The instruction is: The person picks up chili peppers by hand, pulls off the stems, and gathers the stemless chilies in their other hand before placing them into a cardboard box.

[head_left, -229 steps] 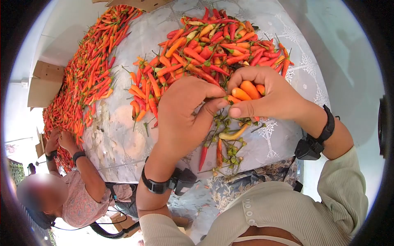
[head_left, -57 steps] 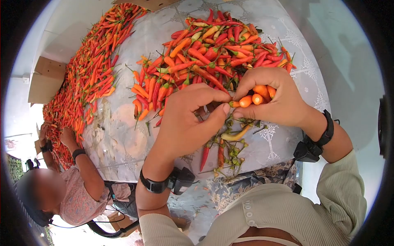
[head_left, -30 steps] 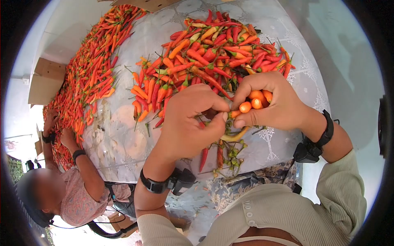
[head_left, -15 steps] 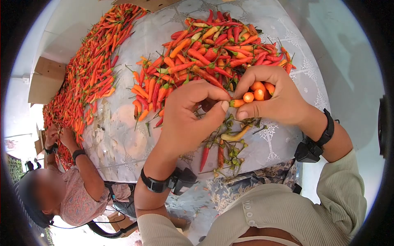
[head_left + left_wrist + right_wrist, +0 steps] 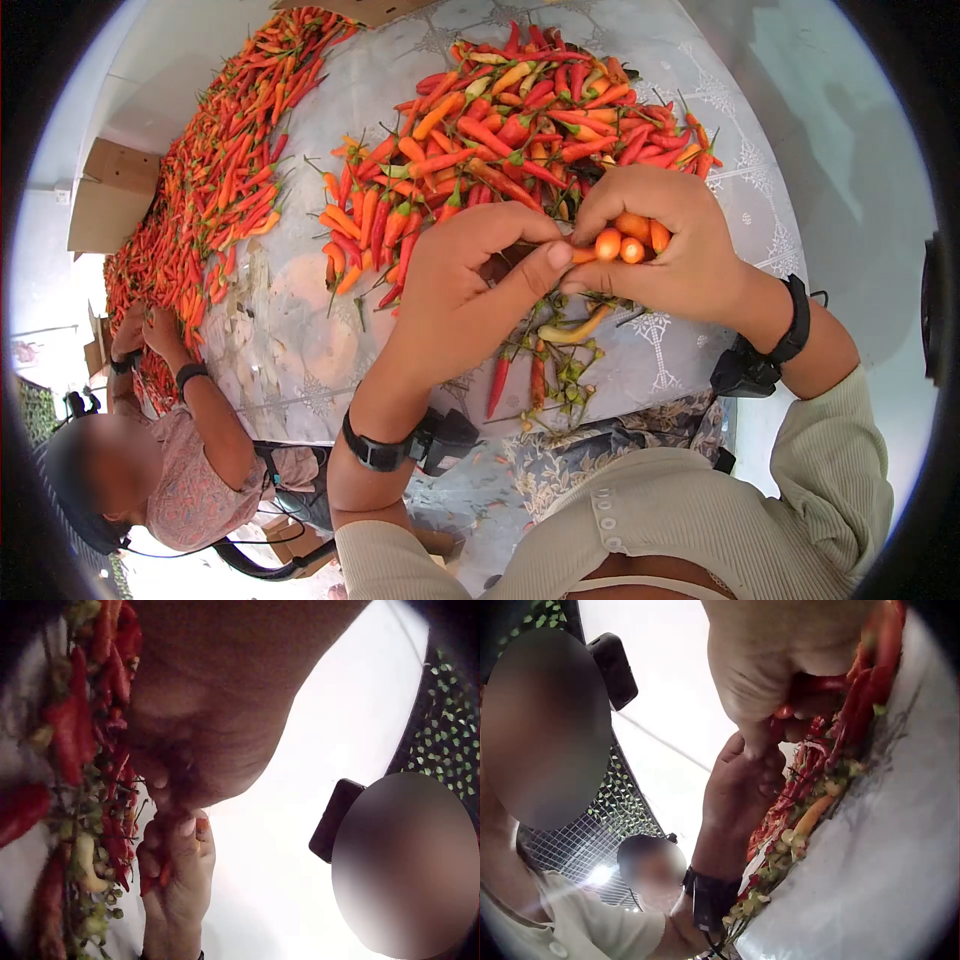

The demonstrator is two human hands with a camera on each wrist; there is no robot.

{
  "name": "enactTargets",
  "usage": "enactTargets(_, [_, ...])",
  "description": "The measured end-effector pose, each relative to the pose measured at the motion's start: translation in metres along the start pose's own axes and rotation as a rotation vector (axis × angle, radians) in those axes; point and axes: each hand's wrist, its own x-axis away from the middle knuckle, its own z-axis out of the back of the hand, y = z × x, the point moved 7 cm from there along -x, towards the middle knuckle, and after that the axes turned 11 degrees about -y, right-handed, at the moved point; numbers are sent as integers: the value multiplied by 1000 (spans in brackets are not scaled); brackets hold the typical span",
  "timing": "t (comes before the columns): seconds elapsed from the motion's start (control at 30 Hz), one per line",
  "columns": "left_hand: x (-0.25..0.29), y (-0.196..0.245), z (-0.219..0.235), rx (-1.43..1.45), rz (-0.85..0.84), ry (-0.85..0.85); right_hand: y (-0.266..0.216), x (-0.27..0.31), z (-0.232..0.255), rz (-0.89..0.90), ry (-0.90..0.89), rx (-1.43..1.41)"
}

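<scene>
In the head view my right hand (image 5: 690, 235) holds several orange chilies (image 5: 633, 250) in its curled fingers, with their pale stemless ends facing outward. One more orange chili (image 5: 584, 256) points left from between that hand's thumb and forefinger. My left hand (image 5: 455, 290) meets it there, thumb and forefinger pinching its stem end; the stem itself is hidden by the fingertips. Behind both hands lies a heap of red and orange chilies (image 5: 490, 130). Below them on the table are plucked green stems (image 5: 570, 385), a yellowish chili (image 5: 575, 328) and a red chili (image 5: 497, 385).
A far larger chili pile (image 5: 215, 190) covers the table's left side, where another person's hands (image 5: 150, 335) work at its edge. A cardboard box (image 5: 115, 195) stands beyond it. The patterned table cover (image 5: 290, 330) shows between the piles, and a wall (image 5: 850, 150) rises on the right.
Half a second ago the left fingertips were just off the chili's green stem end; now they close on it. Since the oldest frame, the bunch in the right hand has shifted, showing more cut ends.
</scene>
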Motion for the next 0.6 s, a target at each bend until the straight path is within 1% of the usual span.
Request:
enactTargets(0.03, [1, 2, 2, -58, -54, 46, -1, 0, 1, -33, 8, 30])
enactTargets(0.07, [1, 8, 1, -182, -115, 64, -1, 0, 1, -65, 17, 61])
enactTargets(0.13, [2, 21, 0, -431, -237, 103, 3, 1, 1, -137, 13, 34])
enactTargets(0.27, [2, 27, -3, -556, -256, 116, 6, 2, 1, -223, -6, 74])
enactTargets(0.37, [1, 25, -4, -606, -258, 113, 7, 2, -3, -189, -42, 135])
enactTargets(0.47, [0, 26, 0, -613, -232, 111, -2, 1, -1, -108, -11, 198])
enactTargets(0.6, [2, 26, -1, -661, -237, 106, 0, 2, -4, -73, 14, 229])
